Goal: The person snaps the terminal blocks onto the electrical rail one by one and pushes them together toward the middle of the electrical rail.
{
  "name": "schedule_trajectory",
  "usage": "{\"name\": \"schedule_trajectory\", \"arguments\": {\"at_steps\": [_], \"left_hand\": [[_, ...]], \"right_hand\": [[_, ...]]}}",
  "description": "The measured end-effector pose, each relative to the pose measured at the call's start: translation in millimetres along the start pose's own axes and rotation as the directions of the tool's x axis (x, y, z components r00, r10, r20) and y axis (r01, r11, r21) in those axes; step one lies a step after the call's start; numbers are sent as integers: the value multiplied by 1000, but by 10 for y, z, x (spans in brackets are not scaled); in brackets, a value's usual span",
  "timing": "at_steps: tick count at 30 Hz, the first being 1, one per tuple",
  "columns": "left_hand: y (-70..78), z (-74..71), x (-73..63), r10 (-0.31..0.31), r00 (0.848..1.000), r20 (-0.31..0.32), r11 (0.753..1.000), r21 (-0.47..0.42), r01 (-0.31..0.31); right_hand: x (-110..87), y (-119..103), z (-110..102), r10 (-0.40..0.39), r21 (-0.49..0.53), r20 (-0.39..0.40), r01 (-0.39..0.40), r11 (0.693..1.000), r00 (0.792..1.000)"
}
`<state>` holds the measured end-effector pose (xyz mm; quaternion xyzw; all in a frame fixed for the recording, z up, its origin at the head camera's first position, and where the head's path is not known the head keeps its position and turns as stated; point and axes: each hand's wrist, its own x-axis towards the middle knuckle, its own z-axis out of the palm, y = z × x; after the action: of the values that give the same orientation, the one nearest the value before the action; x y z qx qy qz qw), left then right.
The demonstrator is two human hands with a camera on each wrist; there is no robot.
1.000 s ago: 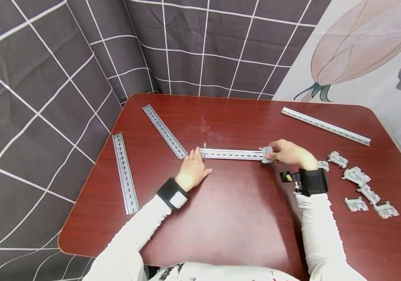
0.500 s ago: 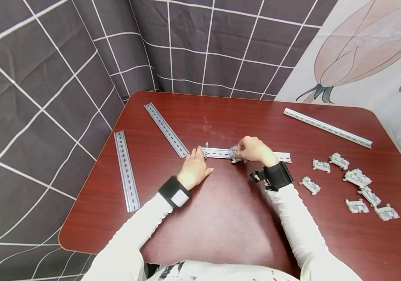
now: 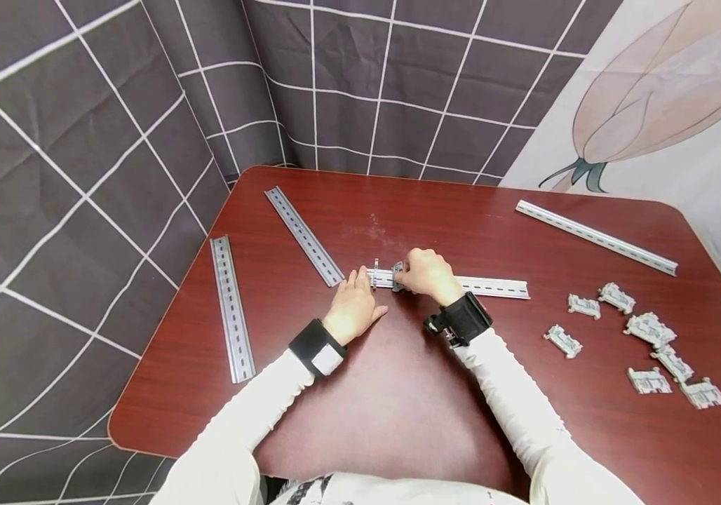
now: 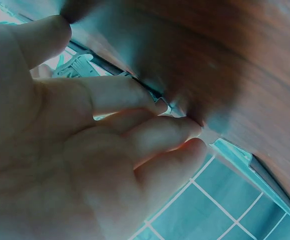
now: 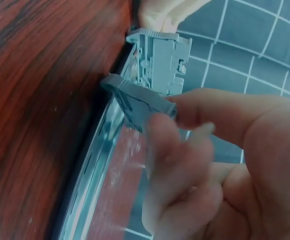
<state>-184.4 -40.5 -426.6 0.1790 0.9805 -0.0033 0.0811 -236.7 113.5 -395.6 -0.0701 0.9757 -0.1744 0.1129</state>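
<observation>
A slotted metal DIN rail [image 3: 493, 287] lies crosswise in the middle of the table. My left hand [image 3: 353, 308] rests with fairly straight fingers on its left end; the left wrist view shows the fingertips down near the tabletop. One grey terminal block [image 5: 159, 62] stands upright on the rail right beside those fingers. Between thumb and fingers my right hand [image 3: 428, 273] pinches a second terminal block [image 5: 135, 100], tilted over the rail just right of the standing one. Whether its foot touches the rail I cannot tell.
Two more rails, one upright [image 3: 233, 308] and one slanted [image 3: 304, 235], lie at the left. Another rail [image 3: 597, 237] lies at the back right. Several loose terminal blocks [image 3: 649, 330] are scattered on the right of the table [image 3: 436, 421], with a grey checked cloth [image 3: 423, 84] behind.
My right hand has carried the pinched terminal block leftward along the rail, from its right end to beside the standing block. The left hand has stayed on the rail's left end.
</observation>
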Motion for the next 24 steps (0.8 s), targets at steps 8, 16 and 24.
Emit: {"name": "schedule_trajectory", "arguments": {"at_steps": [8, 16, 24], "left_hand": [[14, 13, 5, -5, 1000, -7, 999, 39, 6], [35, 17, -21, -10, 1000, -23, 999, 33, 10], [31, 43, -55, 10, 997, -72, 999, 32, -8]], "right_hand": [[21, -40, 46, 21, -31, 17, -20, 999, 1000], [51, -70, 120, 44, -59, 64, -40, 997, 997], [45, -101, 167, 68, -66, 85, -62, 996, 994]]}}
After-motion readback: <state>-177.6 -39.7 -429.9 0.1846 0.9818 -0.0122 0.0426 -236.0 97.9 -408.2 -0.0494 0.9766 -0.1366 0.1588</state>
